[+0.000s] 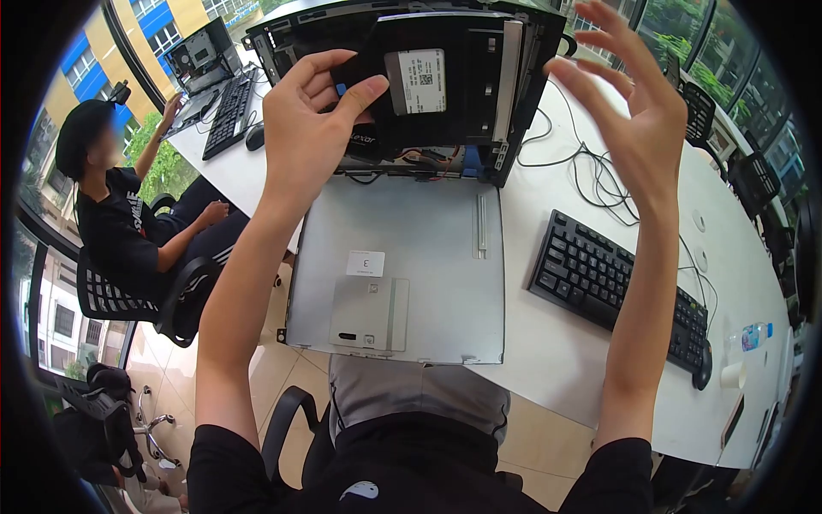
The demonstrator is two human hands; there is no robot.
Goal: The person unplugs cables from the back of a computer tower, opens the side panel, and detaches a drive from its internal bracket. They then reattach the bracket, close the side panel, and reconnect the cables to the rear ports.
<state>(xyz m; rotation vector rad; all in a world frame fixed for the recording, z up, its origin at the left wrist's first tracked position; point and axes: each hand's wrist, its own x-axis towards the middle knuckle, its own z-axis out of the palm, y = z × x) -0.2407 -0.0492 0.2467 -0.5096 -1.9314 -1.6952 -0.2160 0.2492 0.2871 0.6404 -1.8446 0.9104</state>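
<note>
An opened desktop computer case [505,94] stands at the table's far edge, its metal side panel [445,300] lying flat towards me. Inside is a black drive unit [467,94] with a white printed label [417,81]. My left hand [308,120] is at its left edge, thumb and fingers curled together beside a small blue part [341,89]; what they grip is partly hidden. Below the thumb shows a black piece marked Lexar [364,141]. Off the case's right side, my right hand [634,111] is raised with fingers spread, holding nothing.
A black keyboard [591,274] and mouse [702,367] lie on the white table [548,360] at right, with loose cables [591,171] behind. Further right are a water bottle [753,336] and paper cup [733,375]. Another person [128,214] sits at left by a second opened computer [204,58].
</note>
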